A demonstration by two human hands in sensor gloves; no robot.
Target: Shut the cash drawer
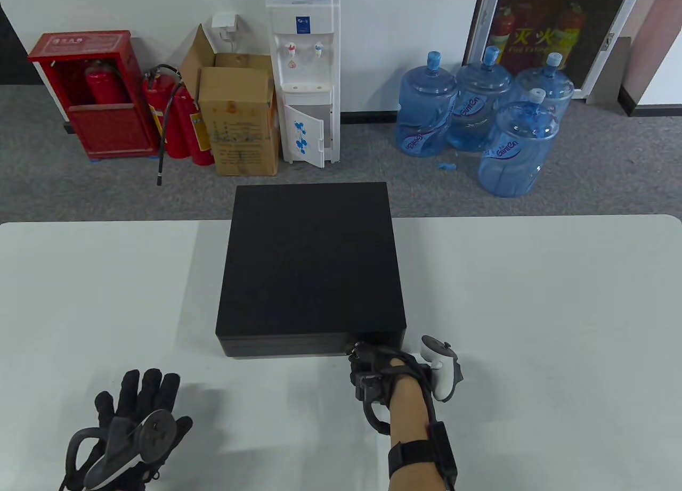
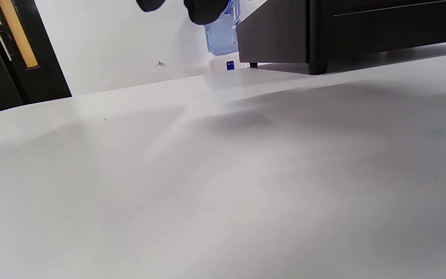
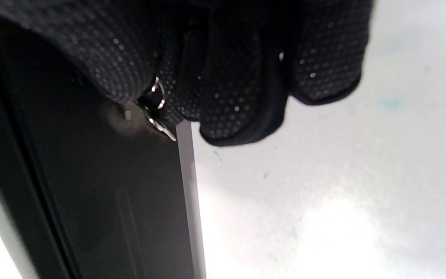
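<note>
The black cash drawer (image 1: 311, 262) sits in the middle of the white table (image 1: 533, 326), its front face towards me and flush with the case. My right hand (image 1: 367, 360) is at the right part of that front face. In the right wrist view its fingers (image 3: 227, 77) curl around a small metal key (image 3: 159, 116) in the drawer front (image 3: 103, 193). My left hand (image 1: 144, 400) rests flat on the table at the lower left, fingers spread, holding nothing. The left wrist view shows the drawer's left corner (image 2: 316, 35) and my fingertips (image 2: 203, 9).
Beyond the table's far edge stand a water dispenser (image 1: 305, 75), several blue water bottles (image 1: 479, 113), a cardboard box (image 1: 242, 118) and red fire extinguishers (image 1: 181, 123). Bare white tabletop lies on both sides of the drawer.
</note>
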